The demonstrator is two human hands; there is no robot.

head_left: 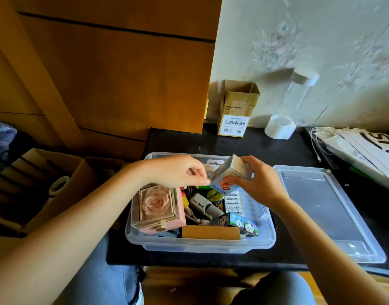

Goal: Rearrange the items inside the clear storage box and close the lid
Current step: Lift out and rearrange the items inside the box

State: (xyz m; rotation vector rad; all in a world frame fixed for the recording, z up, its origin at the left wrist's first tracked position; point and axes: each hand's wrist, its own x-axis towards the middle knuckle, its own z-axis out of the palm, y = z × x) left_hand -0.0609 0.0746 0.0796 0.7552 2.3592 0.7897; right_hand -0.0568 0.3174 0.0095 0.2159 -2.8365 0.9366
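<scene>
Your right hand gripped a small carton, tilted, above the far end of the box; your left hand, fingers curled, pinched something too hidden to name. The carton looked light and stiff, best held by its flat sides. Below your hands sat a rose case, a mini fan, panda cubes and a tan box. The lid lay off, just right of your right hand
</scene>
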